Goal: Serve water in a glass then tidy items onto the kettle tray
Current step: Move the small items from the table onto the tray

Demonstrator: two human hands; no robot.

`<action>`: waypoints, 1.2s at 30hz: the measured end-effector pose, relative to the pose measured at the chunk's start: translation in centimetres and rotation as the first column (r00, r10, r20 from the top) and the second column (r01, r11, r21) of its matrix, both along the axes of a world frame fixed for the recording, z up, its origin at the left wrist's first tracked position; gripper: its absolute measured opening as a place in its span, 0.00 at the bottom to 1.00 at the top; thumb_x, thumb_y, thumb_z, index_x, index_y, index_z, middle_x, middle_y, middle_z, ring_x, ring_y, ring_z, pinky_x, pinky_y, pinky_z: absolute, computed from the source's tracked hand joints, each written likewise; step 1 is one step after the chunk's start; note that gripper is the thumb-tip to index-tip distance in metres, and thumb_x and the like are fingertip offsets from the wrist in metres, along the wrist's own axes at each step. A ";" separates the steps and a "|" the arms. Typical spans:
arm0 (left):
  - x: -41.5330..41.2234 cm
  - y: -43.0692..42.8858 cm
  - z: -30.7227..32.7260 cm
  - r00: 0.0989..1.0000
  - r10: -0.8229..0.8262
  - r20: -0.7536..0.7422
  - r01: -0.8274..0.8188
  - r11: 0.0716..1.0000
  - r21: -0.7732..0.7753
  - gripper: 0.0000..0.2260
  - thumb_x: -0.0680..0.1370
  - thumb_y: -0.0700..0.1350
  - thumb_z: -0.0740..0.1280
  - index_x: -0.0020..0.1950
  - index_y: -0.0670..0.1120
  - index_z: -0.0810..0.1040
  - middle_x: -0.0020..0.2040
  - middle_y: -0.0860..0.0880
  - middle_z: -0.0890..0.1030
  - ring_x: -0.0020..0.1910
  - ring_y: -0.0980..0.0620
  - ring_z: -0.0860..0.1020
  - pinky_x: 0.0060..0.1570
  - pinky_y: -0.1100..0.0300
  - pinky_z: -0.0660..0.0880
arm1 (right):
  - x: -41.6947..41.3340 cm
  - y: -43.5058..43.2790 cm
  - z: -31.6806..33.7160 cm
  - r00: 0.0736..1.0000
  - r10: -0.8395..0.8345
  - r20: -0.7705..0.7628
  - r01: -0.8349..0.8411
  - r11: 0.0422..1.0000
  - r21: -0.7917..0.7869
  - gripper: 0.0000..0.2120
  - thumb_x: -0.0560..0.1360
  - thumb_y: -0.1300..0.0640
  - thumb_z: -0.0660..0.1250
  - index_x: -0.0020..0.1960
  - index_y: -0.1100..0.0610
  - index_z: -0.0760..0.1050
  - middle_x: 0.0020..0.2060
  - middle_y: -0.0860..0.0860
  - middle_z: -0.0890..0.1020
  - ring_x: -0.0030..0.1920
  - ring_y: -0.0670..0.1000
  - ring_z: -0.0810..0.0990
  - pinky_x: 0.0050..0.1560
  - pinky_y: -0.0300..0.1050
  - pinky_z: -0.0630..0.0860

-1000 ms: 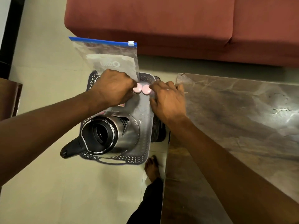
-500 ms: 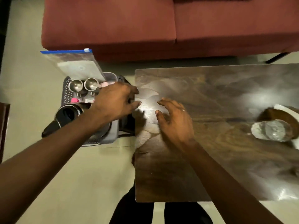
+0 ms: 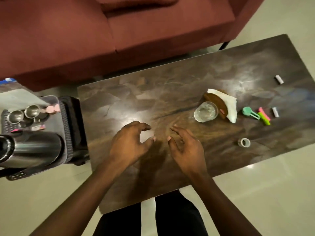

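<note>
Hovering over the dark table (image 3: 170, 86): left hand (image 3: 131, 143) and right hand (image 3: 185, 147), side by side, each grip loosely spread, holding nothing. Glass (image 3: 205, 111) upright on table beyond right hand, just beside napkin holder (image 3: 216, 102). Kettle (image 3: 34, 149) and two steel cups (image 3: 15, 116) on grey tray (image 3: 65, 120), left of table.

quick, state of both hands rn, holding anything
Left hand: open, fingers loosely curled, holding nothing, over the table.
Right hand: open, fingers relaxed, holding nothing, over the table.
</note>
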State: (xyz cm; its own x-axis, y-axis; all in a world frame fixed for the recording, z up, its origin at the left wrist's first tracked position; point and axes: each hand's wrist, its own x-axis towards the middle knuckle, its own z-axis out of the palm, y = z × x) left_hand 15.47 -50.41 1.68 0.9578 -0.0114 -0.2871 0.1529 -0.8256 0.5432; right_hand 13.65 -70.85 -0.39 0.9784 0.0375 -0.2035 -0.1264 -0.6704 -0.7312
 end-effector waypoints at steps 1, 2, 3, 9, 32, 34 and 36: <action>0.0 -1.5 -0.3 1.000 -0.006 -0.007 0.006 1.000 0.003 0.17 0.76 0.56 0.76 0.63 0.54 0.84 0.57 0.55 0.84 0.56 0.52 0.82 0.54 0.54 0.79 | -0.3 -1.7 -0.2 1.000 -0.029 0.002 0.029 1.000 -0.006 0.16 0.82 0.52 0.71 0.69 0.52 0.81 0.68 0.48 0.83 0.68 0.50 0.82 0.67 0.54 0.79; 0.0 -3.1 -0.7 1.000 -0.012 -0.014 0.012 1.000 0.006 0.17 0.75 0.56 0.75 0.63 0.55 0.84 0.57 0.56 0.84 0.56 0.53 0.82 0.53 0.56 0.78 | -0.6 -3.4 -0.5 0.999 -0.054 -0.001 0.054 0.998 -0.012 0.16 0.82 0.52 0.72 0.68 0.53 0.82 0.67 0.49 0.83 0.68 0.51 0.82 0.67 0.55 0.79; 0.0 -4.6 -1.0 0.999 -0.019 -0.026 0.019 1.000 0.006 0.17 0.75 0.57 0.75 0.63 0.56 0.84 0.57 0.57 0.84 0.56 0.54 0.82 0.52 0.58 0.78 | -0.8 -5.1 -0.7 0.997 -0.075 -0.009 0.075 0.997 -0.022 0.16 0.82 0.53 0.73 0.68 0.54 0.82 0.67 0.49 0.84 0.68 0.51 0.82 0.67 0.56 0.79; 0.2 -12.9 -3.7 0.990 -0.104 -0.099 0.094 0.991 -0.096 0.16 0.75 0.54 0.76 0.62 0.53 0.84 0.57 0.55 0.84 0.52 0.54 0.83 0.52 0.56 0.80 | -1.4 -14.5 -1.7 0.984 -0.169 0.056 0.177 0.964 -0.199 0.15 0.81 0.57 0.74 0.66 0.58 0.83 0.63 0.55 0.86 0.64 0.58 0.84 0.67 0.57 0.80; 4.1 -36.5 -17.8 0.928 -0.368 -0.064 0.349 0.915 -0.200 0.35 0.72 0.51 0.78 0.76 0.52 0.68 0.71 0.48 0.73 0.68 0.45 0.75 0.65 0.51 0.75 | 12.4 -35.2 -13.2 0.984 -0.166 -0.064 0.136 0.932 -0.335 0.28 0.77 0.52 0.73 0.75 0.58 0.76 0.70 0.57 0.81 0.69 0.60 0.79 0.69 0.48 0.72; 4.3 -37.2 -18.3 0.926 -0.374 -0.057 0.356 0.911 -0.210 0.35 0.71 0.51 0.80 0.75 0.52 0.69 0.69 0.48 0.74 0.65 0.45 0.77 0.61 0.54 0.75 | 13.5 -34.7 -13.6 0.993 -0.102 -0.065 0.074 0.938 -0.340 0.30 0.75 0.55 0.75 0.76 0.57 0.74 0.69 0.56 0.81 0.70 0.60 0.78 0.72 0.49 0.70; 4.5 -38.0 -18.6 0.927 -0.370 -0.066 0.348 0.910 -0.226 0.35 0.70 0.50 0.81 0.74 0.50 0.72 0.68 0.48 0.75 0.63 0.46 0.78 0.57 0.59 0.73 | 14.5 -34.3 -13.9 0.996 -0.044 -0.078 0.013 0.932 -0.362 0.33 0.75 0.56 0.76 0.78 0.56 0.72 0.72 0.55 0.80 0.73 0.60 0.75 0.76 0.50 0.66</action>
